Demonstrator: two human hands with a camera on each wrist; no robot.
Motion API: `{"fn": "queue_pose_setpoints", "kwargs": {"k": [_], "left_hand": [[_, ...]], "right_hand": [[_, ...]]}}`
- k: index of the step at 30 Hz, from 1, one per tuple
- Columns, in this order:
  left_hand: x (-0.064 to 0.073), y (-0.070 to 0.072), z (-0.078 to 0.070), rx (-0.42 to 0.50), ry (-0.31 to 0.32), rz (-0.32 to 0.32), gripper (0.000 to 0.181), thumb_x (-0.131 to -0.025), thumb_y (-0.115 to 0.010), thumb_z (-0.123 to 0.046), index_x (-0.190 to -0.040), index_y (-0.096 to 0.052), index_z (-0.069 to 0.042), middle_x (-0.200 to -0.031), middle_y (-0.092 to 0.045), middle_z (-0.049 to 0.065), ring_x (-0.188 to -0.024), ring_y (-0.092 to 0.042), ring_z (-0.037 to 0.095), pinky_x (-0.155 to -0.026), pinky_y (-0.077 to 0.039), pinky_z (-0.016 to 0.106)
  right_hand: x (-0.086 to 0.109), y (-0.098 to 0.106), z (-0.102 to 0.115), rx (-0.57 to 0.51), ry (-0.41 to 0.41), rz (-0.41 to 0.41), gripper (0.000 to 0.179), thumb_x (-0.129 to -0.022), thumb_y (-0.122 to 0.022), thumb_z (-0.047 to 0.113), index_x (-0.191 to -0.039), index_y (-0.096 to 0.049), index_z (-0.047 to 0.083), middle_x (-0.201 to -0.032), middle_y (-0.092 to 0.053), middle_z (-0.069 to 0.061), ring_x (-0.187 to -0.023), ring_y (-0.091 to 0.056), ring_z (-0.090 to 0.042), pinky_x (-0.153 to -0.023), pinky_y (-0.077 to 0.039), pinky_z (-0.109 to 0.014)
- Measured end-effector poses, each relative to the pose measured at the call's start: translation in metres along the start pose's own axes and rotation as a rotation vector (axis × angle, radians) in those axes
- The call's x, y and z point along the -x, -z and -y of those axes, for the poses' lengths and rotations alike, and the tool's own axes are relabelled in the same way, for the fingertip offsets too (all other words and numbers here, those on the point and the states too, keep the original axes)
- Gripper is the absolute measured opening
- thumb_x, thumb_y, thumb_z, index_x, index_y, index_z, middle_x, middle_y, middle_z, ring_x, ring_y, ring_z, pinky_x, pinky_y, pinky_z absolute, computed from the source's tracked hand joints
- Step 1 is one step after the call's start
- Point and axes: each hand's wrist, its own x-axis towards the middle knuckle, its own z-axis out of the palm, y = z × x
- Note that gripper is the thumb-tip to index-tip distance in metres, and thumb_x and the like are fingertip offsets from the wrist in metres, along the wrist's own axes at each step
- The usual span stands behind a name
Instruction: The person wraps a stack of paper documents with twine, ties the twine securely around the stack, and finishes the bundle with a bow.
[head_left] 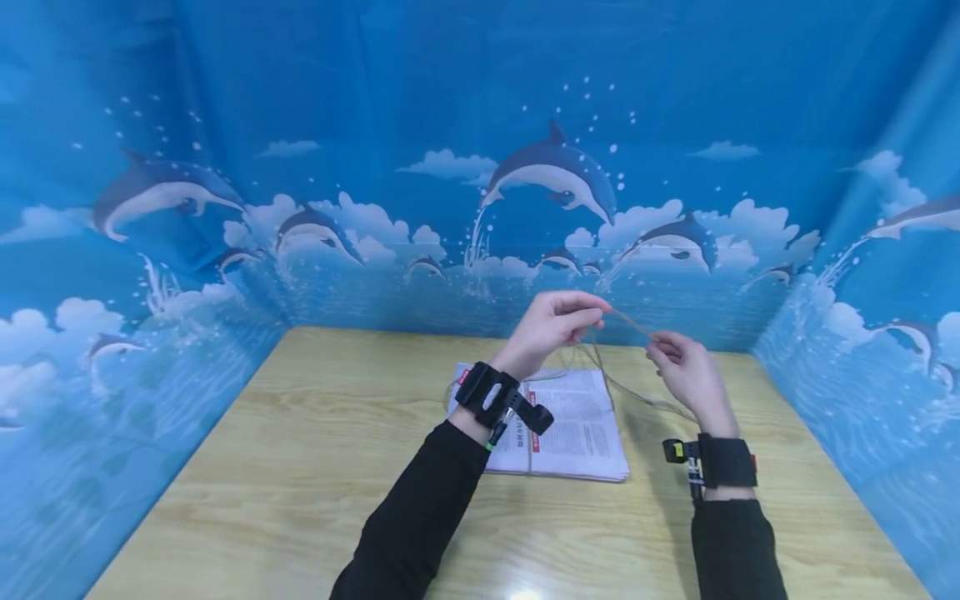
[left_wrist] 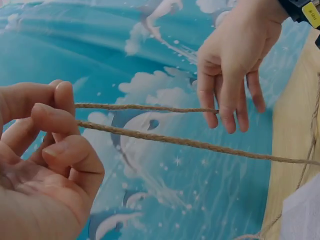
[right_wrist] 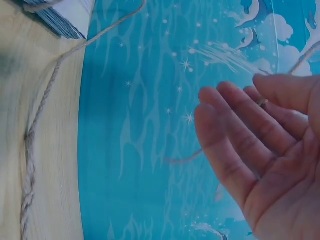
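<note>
A length of brown twine [left_wrist: 185, 143] runs between the two hands above a stack of newspapers [head_left: 581, 429]. My left hand [head_left: 551, 327] pinches it between thumb and fingers, over the stack's far edge. Two strands leave those fingers in the left wrist view: one goes to my right hand [left_wrist: 240, 62], the other slants down toward the papers. My right hand, to the right of the stack, pinches its strand with thumb and forefinger, the other fingers fairly straight. A short twine end [right_wrist: 182, 159] sticks out past the right fingers. Twine also crosses the top of the stack.
The papers lie on a light wooden table [head_left: 322, 467]. More twine [right_wrist: 37, 120] trails along the tabletop to the right of the stack. A blue dolphin-print curtain [head_left: 420, 275] stands along the back and both sides.
</note>
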Motion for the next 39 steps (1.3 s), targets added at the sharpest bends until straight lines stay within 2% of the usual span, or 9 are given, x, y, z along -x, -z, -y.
{"fn": "queue_pose_setpoints", "kwargs": {"k": [4,8,10,15,21,24,28,35,39], "left_hand": [[0.013,0.014,0.007,0.043,0.003,-0.06,0.027,-0.101,-0.053,-0.012,-0.121,-0.063,0.003,-0.086,-0.064,-0.001,-0.058,-0.04,0.012,-0.053,-0.032,0.023],[0.033,0.026,0.013,0.033,0.017,-0.107,0.023,-0.101,-0.054,-0.014,-0.117,-0.066,-0.002,-0.087,-0.064,0.0,-0.061,-0.042,0.011,-0.056,-0.034,0.024],[0.045,0.032,0.017,0.021,0.034,-0.123,0.024,-0.101,-0.055,-0.015,-0.117,-0.065,-0.001,-0.091,-0.063,0.008,-0.062,-0.043,0.012,-0.057,-0.035,0.025],[0.074,0.045,0.029,-0.032,0.105,-0.163,0.024,-0.101,-0.055,-0.015,-0.119,-0.066,-0.003,-0.099,-0.062,0.018,-0.064,-0.045,0.012,-0.058,-0.037,0.023],[0.097,0.056,0.039,-0.09,0.17,-0.231,0.024,-0.099,-0.057,-0.013,-0.119,-0.065,-0.002,-0.095,-0.064,0.012,-0.069,-0.054,0.012,-0.059,-0.042,0.021],[0.1,0.061,0.041,-0.097,0.184,-0.268,0.025,-0.098,-0.057,-0.013,-0.119,-0.065,-0.002,-0.092,-0.064,0.008,-0.071,-0.057,0.012,-0.059,-0.044,0.021],[0.094,0.067,0.043,-0.107,0.176,-0.286,0.026,-0.1,-0.056,-0.015,-0.12,-0.065,-0.002,-0.085,-0.061,0.003,-0.07,-0.055,0.014,-0.058,-0.043,0.022],[0.088,0.071,0.038,-0.027,0.106,-0.309,0.028,-0.1,-0.057,-0.015,-0.121,-0.062,0.002,-0.089,-0.059,0.012,-0.069,-0.053,0.013,-0.057,-0.041,0.022],[0.09,0.072,0.038,0.009,0.106,-0.339,0.027,-0.099,-0.057,-0.015,-0.121,-0.064,0.001,-0.088,-0.061,0.008,-0.069,-0.054,0.013,-0.056,-0.042,0.02]], "right_hand": [[0.0,-0.008,0.0,0.017,0.032,0.063,0.043,-0.103,-0.05,0.024,-0.137,-0.052,-0.002,-0.12,-0.065,-0.026,-0.106,-0.066,-0.04,-0.081,-0.056,-0.044],[-0.001,-0.016,0.005,0.033,0.053,0.121,0.043,-0.104,-0.049,0.028,-0.137,-0.052,0.001,-0.123,-0.065,-0.023,-0.11,-0.064,-0.039,-0.088,-0.053,-0.05],[-0.002,-0.02,0.007,0.047,0.07,0.144,0.041,-0.104,-0.05,0.027,-0.137,-0.053,0.002,-0.123,-0.064,-0.022,-0.112,-0.062,-0.04,-0.091,-0.051,-0.052],[-0.004,-0.03,0.009,0.078,0.123,0.199,0.041,-0.104,-0.049,0.025,-0.137,-0.053,0.001,-0.125,-0.064,-0.022,-0.114,-0.061,-0.04,-0.096,-0.048,-0.054],[-0.003,-0.04,0.013,0.066,0.15,0.246,0.041,-0.103,-0.051,0.023,-0.138,-0.053,0.003,-0.125,-0.065,-0.02,-0.114,-0.061,-0.039,-0.096,-0.048,-0.054],[-0.001,-0.046,0.017,0.051,0.177,0.262,0.04,-0.103,-0.051,0.022,-0.138,-0.053,0.002,-0.124,-0.065,-0.02,-0.111,-0.063,-0.038,-0.093,-0.05,-0.052],[-0.001,-0.054,0.018,0.038,0.195,0.269,0.041,-0.102,-0.053,0.019,-0.138,-0.052,0.0,-0.124,-0.065,-0.019,-0.108,-0.065,-0.036,-0.093,-0.051,-0.05],[-0.001,-0.07,0.016,-0.03,0.193,0.303,0.042,-0.099,-0.057,0.016,-0.139,-0.051,0.001,-0.126,-0.064,-0.019,-0.108,-0.065,-0.034,-0.087,-0.055,-0.043],[0.0,-0.077,0.012,-0.066,0.194,0.33,0.042,-0.098,-0.059,0.016,-0.138,-0.052,0.003,-0.126,-0.064,-0.019,-0.109,-0.065,-0.034,-0.086,-0.056,-0.042]]}}
